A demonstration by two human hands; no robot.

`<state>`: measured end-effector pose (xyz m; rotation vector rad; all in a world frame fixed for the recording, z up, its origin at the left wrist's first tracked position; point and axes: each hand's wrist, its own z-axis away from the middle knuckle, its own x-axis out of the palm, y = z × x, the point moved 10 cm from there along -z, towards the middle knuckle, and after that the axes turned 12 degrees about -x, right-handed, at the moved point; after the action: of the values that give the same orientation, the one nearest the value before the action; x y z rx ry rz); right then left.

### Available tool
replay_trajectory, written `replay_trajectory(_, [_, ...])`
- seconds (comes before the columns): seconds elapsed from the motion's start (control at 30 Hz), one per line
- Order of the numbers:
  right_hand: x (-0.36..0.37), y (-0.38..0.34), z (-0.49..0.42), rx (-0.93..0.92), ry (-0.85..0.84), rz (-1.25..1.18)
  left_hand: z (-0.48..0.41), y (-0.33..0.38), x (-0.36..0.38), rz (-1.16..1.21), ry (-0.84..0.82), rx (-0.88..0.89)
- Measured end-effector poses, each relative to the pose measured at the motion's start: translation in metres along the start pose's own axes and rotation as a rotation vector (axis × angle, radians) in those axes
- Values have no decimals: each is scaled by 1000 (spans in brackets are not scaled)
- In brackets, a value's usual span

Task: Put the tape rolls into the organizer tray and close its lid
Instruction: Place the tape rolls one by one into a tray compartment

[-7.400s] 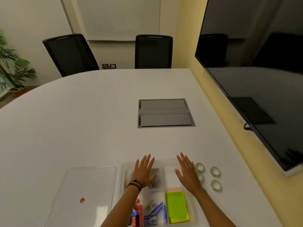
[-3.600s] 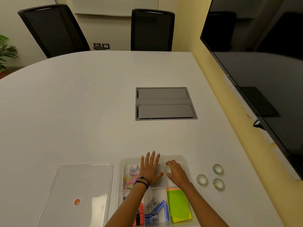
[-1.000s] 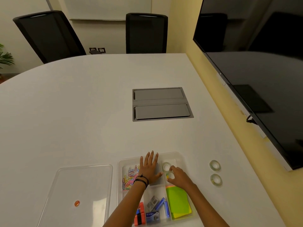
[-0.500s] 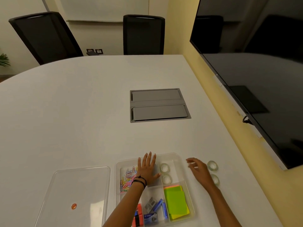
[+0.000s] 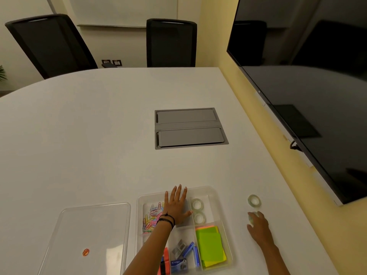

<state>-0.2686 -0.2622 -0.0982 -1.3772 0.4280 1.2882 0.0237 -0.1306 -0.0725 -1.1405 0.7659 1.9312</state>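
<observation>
The clear organizer tray (image 5: 200, 188) sits near the front edge of the white table. Two clear tape rolls lie in its far right compartment, one (image 5: 196, 203) behind the other (image 5: 199, 217). My left hand (image 5: 176, 205) rests flat on the tray's middle, fingers spread, holding nothing. To the right of the tray, my right hand (image 5: 259, 227) closes its fingers over a tape roll (image 5: 251, 217) that lies on the table and is partly hidden. Another tape roll (image 5: 254, 200) lies free just beyond it. The clear lid (image 5: 93, 231) lies flat to the left of the tray.
The tray also holds coloured paper clips (image 5: 152, 217), green sticky notes (image 5: 210, 245) and blue staple boxes (image 5: 179, 262). A grey cable hatch (image 5: 188, 128) is set in the table's middle. A large dark screen (image 5: 307, 86) hangs on the right wall. Two black chairs (image 5: 170, 42) stand at the far side.
My right hand dropped a second roll in the tray, then moved right across the table and down onto the nearer of the two loose rolls. My left hand has stayed on the tray.
</observation>
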Motion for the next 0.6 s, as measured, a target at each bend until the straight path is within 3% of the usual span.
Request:
replay_trajectory(0.33, [-2, -7, 12, 41, 63, 182, 2, 2, -3, -1, 7, 13])
replay_trajectory(0.43, [-1, -8, 12, 55, 43, 194, 3, -1, -12, 16, 93, 3])
replay_trajectory(0.6, [-4, -35, 4, 56, 48, -77, -9, -8, -6, 202, 167, -12])
